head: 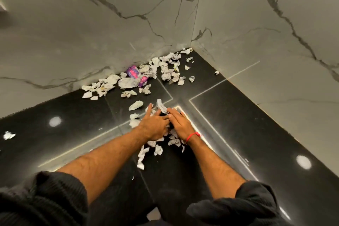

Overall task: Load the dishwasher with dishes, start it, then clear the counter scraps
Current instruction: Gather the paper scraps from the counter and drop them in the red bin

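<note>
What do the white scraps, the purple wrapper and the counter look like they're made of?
White scraps: probably thin paper or tissue, matte, crumpled and torn. Purple wrapper: likely plastic film, slightly shiny, printed. Counter: dark polished stone or tile, glossy enough to reflect lights, with pale seams.

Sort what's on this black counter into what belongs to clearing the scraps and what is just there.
Belongs to the job:
- left hand and right hand, gathering scraps
- paper scraps under the hands
- scraps along the wall
- purple wrappers
- stray scrap far left

Just there:
- marble wall
- red wrist thread
</note>
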Motion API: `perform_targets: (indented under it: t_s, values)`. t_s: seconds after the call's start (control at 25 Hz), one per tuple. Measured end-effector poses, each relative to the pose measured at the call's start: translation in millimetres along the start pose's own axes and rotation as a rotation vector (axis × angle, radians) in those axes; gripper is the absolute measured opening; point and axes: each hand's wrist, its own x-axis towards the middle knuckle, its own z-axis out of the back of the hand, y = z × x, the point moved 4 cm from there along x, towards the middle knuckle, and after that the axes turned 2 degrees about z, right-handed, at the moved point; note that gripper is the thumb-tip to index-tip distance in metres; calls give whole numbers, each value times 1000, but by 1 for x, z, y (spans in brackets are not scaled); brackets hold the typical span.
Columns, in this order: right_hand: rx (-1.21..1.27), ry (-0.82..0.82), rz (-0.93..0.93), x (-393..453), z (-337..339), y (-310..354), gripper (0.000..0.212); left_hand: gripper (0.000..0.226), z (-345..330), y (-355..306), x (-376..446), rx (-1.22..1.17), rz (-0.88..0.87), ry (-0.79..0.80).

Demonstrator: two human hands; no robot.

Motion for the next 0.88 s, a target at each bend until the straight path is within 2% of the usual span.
perform_targets:
  t_s: [0.04,0.12,0.2,0.24,0.28,0.4,0.48,0.64,0.72,0.8,0.88]
  values:
    - [128,-24,-7,-7,-6,6,44,47,-7,11,-19,19,-4,-30]
    - [267,-191,6,-22,-3,8,39,48,-18,35,-53,-15,36,-147]
    - [139,-440,44,-42,13,1,39,49,-28,48,-87,-128,94,-247]
    - [41,-526,49,-54,20,-8,43,50,-37,45,-103,-172,108,-276]
    - [-48,-546,29,-65,22,-16,50,51,-47,36,-118,-198,99,-301]
    - [-238,-311,-82,-82,-11,-28,74,58,-96,-11,-150,-129,-21,-255]
    - [-417,-190,-76,-89,-46,-18,75,64,-130,-24,-165,-53,-11,-226]
    - [-479,-67,-25,-95,-114,28,80,66,-162,22,-193,-56,122,-232]
    - [-396,6,69,-103,-146,47,80,63,-171,52,-220,-59,189,-248]
    - [-190,-44,145,-113,-148,57,76,60,-171,72,-249,-90,256,-321]
    - [-162,-160,167,-123,-135,54,78,61,-172,89,-290,-186,465,-419]
